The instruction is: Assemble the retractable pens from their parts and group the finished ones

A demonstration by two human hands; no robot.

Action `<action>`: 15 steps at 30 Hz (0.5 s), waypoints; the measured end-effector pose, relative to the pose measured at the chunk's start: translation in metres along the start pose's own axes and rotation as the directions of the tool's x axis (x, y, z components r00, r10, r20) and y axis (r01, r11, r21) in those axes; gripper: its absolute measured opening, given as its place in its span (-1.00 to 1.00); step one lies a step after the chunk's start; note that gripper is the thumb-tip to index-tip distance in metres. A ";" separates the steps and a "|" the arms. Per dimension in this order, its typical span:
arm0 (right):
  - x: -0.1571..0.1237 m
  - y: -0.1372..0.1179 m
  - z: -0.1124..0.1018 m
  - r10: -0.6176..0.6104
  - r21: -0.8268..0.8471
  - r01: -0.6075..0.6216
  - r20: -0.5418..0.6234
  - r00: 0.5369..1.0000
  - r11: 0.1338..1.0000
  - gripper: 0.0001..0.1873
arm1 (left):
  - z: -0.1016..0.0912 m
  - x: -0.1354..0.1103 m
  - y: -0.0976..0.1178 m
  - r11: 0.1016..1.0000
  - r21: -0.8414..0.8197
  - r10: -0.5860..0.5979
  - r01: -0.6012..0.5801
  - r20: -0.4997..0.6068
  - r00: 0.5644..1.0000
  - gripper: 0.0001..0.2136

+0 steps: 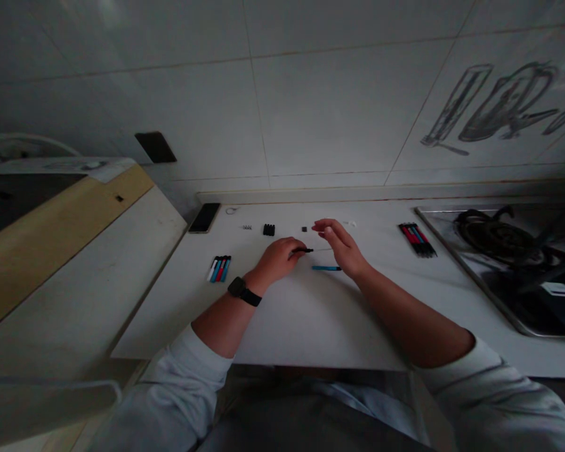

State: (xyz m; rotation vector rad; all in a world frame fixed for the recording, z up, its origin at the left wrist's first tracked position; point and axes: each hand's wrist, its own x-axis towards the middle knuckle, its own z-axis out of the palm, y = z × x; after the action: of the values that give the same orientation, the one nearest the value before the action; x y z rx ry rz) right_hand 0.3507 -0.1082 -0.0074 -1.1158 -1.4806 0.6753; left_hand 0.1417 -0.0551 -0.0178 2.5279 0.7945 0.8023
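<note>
My left hand (277, 258) is closed in a pinch on a thin black pen part (303, 250) just above the white counter (306, 314). A black watch (243, 290) sits on that wrist. My right hand (339, 245) hovers close by on the right with its fingers spread and nothing in them. A blue pen barrel (326, 268) lies on the counter just under my right hand.
A small row of coloured pens (219, 268) lies to the left. Several red and black pens (417, 239) lie to the right, beside a gas hob (508, 251). A phone (204, 217), black caps (269, 230) and small parts (247, 227) lie near the tiled wall.
</note>
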 end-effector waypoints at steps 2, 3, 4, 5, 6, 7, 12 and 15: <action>0.005 0.003 -0.009 0.037 -0.061 -0.042 -0.074 0.997 0.997 -0.54 | -0.001 0.000 -0.002 0.999 0.022 -0.027 0.028 -0.040 0.999 -0.87; 0.007 0.005 -0.014 0.065 -0.126 -0.076 -0.086 0.994 0.989 -0.55 | -0.001 0.000 -0.004 0.998 0.036 -0.047 0.049 -0.060 0.997 -0.87; 0.009 0.007 -0.019 0.096 -0.213 -0.108 -0.062 0.993 0.971 -0.56 | -0.001 -0.001 -0.006 0.996 0.050 -0.070 0.074 -0.080 0.994 -0.86; 0.011 0.009 -0.024 0.132 -0.316 -0.125 0.001 0.991 0.940 -0.58 | 0.000 -0.001 -0.008 0.993 0.063 -0.094 0.101 -0.099 0.991 -0.85; 0.011 0.010 -0.028 0.172 -0.414 -0.120 0.091 0.981 0.902 -0.60 | 0.000 -0.001 -0.010 0.989 0.073 -0.117 0.125 -0.115 0.987 -0.85; 0.011 0.011 -0.030 0.211 -0.493 -0.090 0.195 0.958 0.865 -0.63 | 0.001 -0.002 -0.012 0.986 0.080 -0.135 0.145 -0.125 0.983 -0.85; 0.000 0.011 -0.027 0.238 -0.608 0.175 0.536 0.810 0.774 -0.82 | 0.003 -0.003 -0.016 0.979 0.087 -0.172 0.183 -0.122 0.978 -0.86; -0.003 0.008 -0.021 0.220 -0.636 0.254 0.568 0.793 0.729 -0.92 | 0.003 -0.003 -0.016 0.980 0.085 -0.168 0.179 -0.122 0.978 -0.87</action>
State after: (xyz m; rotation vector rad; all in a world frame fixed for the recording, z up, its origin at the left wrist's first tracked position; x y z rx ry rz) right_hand 0.3725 -0.1113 -0.0114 -1.5189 -2.4500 0.4853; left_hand 0.1347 -0.0454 -0.0288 2.4683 1.0994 0.8746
